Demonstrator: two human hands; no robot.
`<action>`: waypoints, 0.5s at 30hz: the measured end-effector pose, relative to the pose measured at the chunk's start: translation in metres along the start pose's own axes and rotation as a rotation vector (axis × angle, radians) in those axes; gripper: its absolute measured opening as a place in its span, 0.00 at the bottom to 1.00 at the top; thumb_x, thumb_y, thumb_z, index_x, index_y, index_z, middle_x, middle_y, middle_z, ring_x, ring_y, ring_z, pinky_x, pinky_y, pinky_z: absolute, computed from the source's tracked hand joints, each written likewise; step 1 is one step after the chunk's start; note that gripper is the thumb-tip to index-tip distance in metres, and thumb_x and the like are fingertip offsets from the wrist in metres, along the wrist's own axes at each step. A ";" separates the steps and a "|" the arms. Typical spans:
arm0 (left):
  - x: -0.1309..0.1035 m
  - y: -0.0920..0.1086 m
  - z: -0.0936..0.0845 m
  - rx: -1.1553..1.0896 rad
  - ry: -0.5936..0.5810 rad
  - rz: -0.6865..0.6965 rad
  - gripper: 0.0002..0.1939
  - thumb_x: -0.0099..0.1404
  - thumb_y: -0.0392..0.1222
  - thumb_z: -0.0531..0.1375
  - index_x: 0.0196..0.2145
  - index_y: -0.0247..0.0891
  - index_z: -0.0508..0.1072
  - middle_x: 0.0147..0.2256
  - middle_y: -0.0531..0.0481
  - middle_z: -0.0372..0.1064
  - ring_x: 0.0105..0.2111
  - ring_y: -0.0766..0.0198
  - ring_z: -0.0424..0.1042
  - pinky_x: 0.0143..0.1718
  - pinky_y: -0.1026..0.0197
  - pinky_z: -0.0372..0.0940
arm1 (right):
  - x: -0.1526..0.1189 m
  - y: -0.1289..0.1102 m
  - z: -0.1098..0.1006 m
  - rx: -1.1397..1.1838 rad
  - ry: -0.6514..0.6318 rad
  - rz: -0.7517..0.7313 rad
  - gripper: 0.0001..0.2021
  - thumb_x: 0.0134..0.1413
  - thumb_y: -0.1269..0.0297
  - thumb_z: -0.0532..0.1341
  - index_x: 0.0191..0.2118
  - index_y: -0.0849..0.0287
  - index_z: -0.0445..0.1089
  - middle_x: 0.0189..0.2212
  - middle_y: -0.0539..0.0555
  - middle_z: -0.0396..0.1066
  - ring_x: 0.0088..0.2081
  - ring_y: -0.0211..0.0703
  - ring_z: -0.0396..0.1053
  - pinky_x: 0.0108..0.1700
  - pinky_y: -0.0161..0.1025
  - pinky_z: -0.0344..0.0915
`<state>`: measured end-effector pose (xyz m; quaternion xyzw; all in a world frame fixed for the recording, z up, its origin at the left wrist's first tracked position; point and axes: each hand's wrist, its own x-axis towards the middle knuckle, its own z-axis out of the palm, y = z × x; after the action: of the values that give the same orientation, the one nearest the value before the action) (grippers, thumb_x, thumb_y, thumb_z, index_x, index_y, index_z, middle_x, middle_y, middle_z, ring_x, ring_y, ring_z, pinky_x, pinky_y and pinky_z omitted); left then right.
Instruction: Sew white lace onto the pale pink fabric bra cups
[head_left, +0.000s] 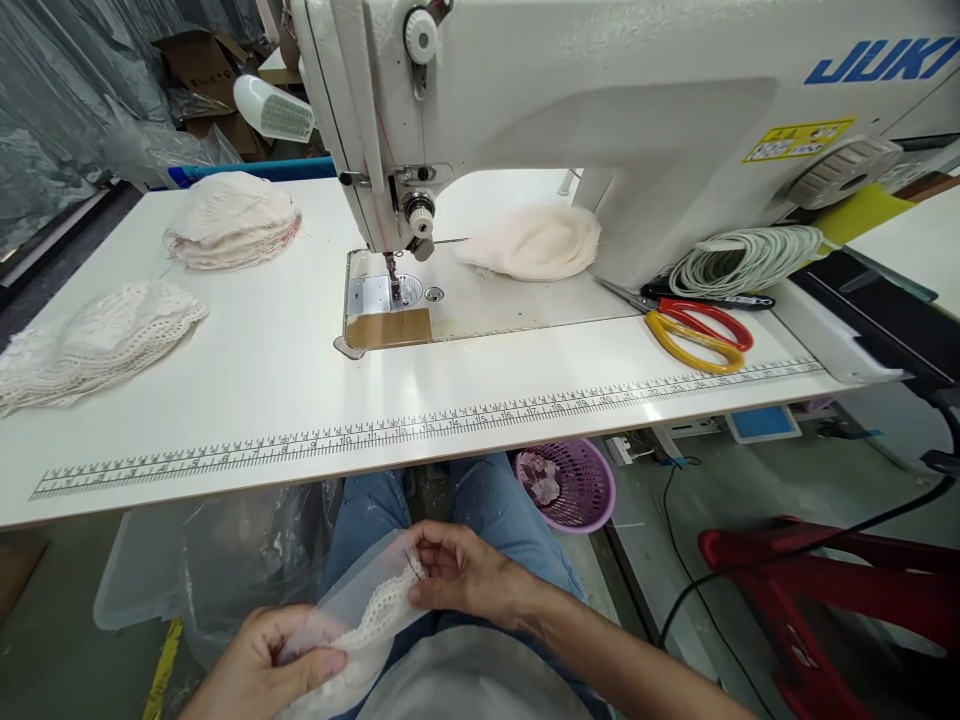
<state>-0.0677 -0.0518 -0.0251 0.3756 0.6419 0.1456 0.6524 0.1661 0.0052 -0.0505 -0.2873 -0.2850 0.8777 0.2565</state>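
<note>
Over my lap, below the table edge, I hold a piece of sheer white fabric with a scalloped lace trim. My left hand is closed on its lower left part, thumb on top. My right hand pinches the upper right end of the lace between thumb and fingers. A small dark thread or tip shows near the right fingertips, too fine to name. Above on the table is the sewing machine, with its needle and presser foot over the metal plate. No hand touches it.
Lace pieces lie in a stack and a nearer pile on the left. A cream fabric bundle rests under the machine arm. Scissors and coiled cord lie right. A purple basket stands below.
</note>
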 end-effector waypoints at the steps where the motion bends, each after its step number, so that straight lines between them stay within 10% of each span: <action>1: -0.001 0.002 0.001 0.001 -0.003 -0.001 0.30 0.41 0.67 0.65 0.24 0.32 0.78 0.15 0.54 0.56 0.17 0.72 0.47 0.19 0.67 0.44 | 0.000 0.000 0.000 -0.003 0.001 0.012 0.23 0.31 0.57 0.73 0.36 0.62 0.69 0.32 0.50 0.68 0.36 0.37 0.66 0.42 0.35 0.60; 15: -0.009 -0.001 -0.003 -0.099 -0.068 -0.022 0.25 0.45 0.62 0.66 0.24 0.34 0.78 0.17 0.51 0.64 0.17 0.69 0.56 0.21 0.66 0.53 | 0.008 -0.003 0.000 -0.192 -0.052 -0.052 0.21 0.25 0.53 0.74 0.27 0.63 0.73 0.29 0.48 0.65 0.31 0.36 0.63 0.36 0.34 0.60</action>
<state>-0.0719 -0.0577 -0.0186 0.3404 0.6155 0.1570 0.6933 0.1615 0.0122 -0.0517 -0.2802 -0.3819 0.8466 0.2428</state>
